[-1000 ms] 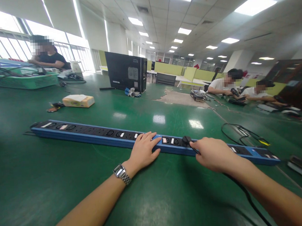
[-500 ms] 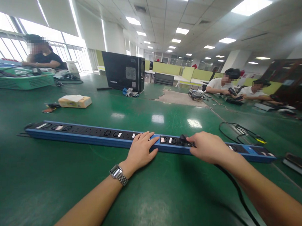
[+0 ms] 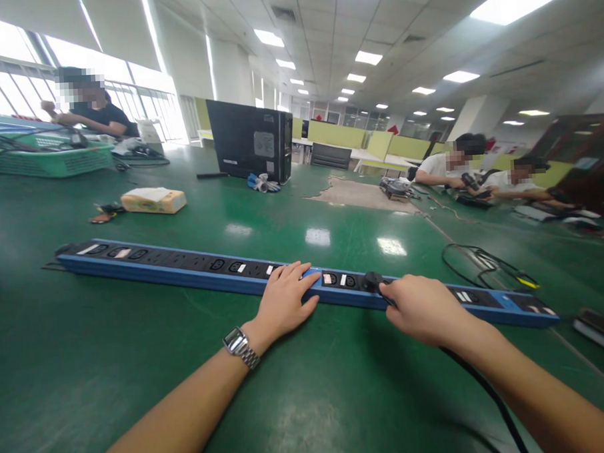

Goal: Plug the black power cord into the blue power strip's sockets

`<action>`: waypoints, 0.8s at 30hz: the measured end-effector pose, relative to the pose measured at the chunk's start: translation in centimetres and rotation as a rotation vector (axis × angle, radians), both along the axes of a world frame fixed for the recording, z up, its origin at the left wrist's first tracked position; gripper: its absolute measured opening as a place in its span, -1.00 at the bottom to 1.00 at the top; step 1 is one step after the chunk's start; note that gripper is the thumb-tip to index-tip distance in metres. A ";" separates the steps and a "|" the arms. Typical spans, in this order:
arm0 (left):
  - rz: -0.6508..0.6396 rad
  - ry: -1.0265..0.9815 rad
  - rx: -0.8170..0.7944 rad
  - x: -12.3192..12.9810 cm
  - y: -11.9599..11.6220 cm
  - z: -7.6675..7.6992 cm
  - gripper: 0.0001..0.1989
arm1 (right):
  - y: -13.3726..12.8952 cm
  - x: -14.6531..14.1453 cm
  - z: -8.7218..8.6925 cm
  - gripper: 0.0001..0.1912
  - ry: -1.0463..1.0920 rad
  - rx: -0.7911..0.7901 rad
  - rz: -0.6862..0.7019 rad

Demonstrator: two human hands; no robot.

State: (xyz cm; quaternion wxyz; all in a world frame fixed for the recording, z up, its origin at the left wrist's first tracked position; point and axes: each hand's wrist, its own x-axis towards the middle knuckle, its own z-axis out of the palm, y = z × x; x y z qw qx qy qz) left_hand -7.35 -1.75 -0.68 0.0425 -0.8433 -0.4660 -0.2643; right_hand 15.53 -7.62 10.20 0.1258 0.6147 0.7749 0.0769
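Your left hand [image 3: 289, 297] lies open across the blue power strip [image 3: 337, 292], apparently bracing it | your right hand [image 3: 426, 311] pinches the black plug [image 3: 372, 281] | its seating depth unclear

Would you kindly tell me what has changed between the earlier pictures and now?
Only small shifts show: the camera view has swayed slightly, and the far-left co-worker has moved their arms. Nothing was taken hold of or let go. The left hand stays spread on the blue power strip; the right hand stays on the black plug at the strip.
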 end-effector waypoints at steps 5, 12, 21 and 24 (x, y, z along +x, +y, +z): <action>-0.005 -0.006 0.005 -0.1 0.1 -0.2 -0.57 | 0.3 0.2 -0.1 -0.65 0.043 0.010 -0.015; -0.008 -0.015 -0.004 -0.1 0.0 -0.1 -0.56 | 0.0 0.0 -0.2 -0.66 0.048 -0.018 -0.042; -0.008 -0.015 -0.010 -0.1 0.1 0.0 -0.56 | 1.0 1.1 1.2 -0.56 0.109 -0.004 -0.052; -0.005 -0.011 -0.025 -0.1 0.1 0.1 -0.57 | 1.8 1.1 2.3 -0.58 0.085 0.006 -0.047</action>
